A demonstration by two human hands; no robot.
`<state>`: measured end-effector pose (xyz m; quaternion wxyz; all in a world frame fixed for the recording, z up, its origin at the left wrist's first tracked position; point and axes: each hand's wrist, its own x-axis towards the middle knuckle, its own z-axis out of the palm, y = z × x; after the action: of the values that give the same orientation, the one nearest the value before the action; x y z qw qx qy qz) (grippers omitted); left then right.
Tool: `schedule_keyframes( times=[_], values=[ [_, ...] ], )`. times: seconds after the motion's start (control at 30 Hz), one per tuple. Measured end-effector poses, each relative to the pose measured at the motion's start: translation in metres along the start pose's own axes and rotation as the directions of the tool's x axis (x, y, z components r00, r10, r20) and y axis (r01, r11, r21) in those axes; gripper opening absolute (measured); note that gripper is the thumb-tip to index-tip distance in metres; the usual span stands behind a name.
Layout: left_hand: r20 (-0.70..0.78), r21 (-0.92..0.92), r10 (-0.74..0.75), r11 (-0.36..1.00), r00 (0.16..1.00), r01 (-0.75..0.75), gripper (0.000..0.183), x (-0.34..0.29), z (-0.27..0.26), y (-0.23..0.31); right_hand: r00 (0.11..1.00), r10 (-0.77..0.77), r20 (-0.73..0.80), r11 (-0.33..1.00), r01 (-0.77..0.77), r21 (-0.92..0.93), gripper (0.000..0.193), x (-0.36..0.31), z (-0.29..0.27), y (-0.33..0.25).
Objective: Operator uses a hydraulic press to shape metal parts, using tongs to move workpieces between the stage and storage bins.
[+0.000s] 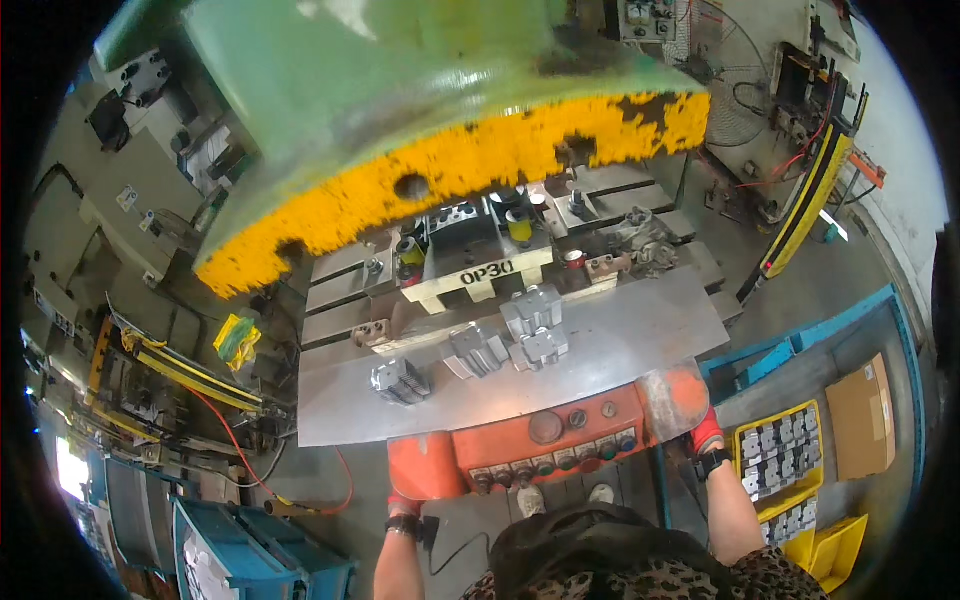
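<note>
I stand at a green press with a chipped yellow lower edge. My left hand, in a red glove, is tucked under the orange hood at the left end of an orange control box. At the box's right end, the gloved right hand reaches under another hood. Both sets of fingers are hidden. On the steel table lie small stacks of grey metal parts. Behind them sits the cream die block.
Yellow bins of metal parts and a cardboard box stand at the right. Blue bins sit lower left. Yellow safety bars flank the press. An orange cable runs across the floor.
</note>
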<state>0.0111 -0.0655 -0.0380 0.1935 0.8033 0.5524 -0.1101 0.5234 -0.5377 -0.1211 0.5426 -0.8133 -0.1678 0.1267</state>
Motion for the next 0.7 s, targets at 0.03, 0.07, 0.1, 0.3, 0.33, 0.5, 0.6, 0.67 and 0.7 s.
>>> schedule_keyframes(
  times=[0.03,0.07,0.1,0.3,0.33,0.5,0.6,0.67,0.7],
  values=[
    [0.0,0.007,-0.001,1.0,1.0,0.001,0.052,0.0,0.0,0.0,1.0,0.024,0.009,0.999,-0.024,-0.033,0.028,0.001,0.001,0.003],
    [0.005,0.02,0.004,1.0,1.0,-0.004,0.052,0.0,-0.001,0.0,0.999,0.034,0.014,0.998,-0.033,-0.054,0.029,0.001,0.001,0.003],
    [0.005,0.028,0.004,1.0,1.0,-0.004,0.052,0.001,-0.001,-0.001,0.999,0.044,0.018,0.996,-0.042,-0.076,0.029,-0.001,0.0,0.0],
    [0.029,0.077,0.044,0.996,0.999,-0.046,0.054,0.006,0.001,-0.01,0.994,0.086,0.061,0.992,-0.091,0.085,0.03,-0.017,-0.006,-0.062],
    [0.037,0.086,0.059,0.994,0.998,-0.062,0.054,0.008,-0.001,-0.012,0.996,0.063,0.06,0.995,-0.068,0.076,0.03,-0.019,-0.006,-0.073],
    [0.22,0.285,0.353,0.868,0.909,-0.406,0.056,0.017,-0.071,-0.011,0.993,0.086,0.076,0.901,-0.11,0.42,0.032,-0.027,-0.004,-0.102],
    [0.27,0.244,-0.169,0.964,0.948,0.102,0.059,0.036,-0.156,0.03,0.991,0.127,0.043,0.825,-0.13,0.549,0.032,-0.035,-0.002,-0.091],
    [0.073,0.182,-0.039,0.983,0.997,0.025,0.059,0.041,-0.22,0.064,0.973,0.232,0.005,0.853,-0.206,0.479,0.031,-0.048,0.0,-0.076],
    [-0.055,0.159,0.015,0.987,0.998,-0.006,0.061,0.047,-0.246,0.091,0.955,0.283,-0.085,0.927,-0.25,0.278,0.031,-0.055,0.0,-0.068]
  ],
)
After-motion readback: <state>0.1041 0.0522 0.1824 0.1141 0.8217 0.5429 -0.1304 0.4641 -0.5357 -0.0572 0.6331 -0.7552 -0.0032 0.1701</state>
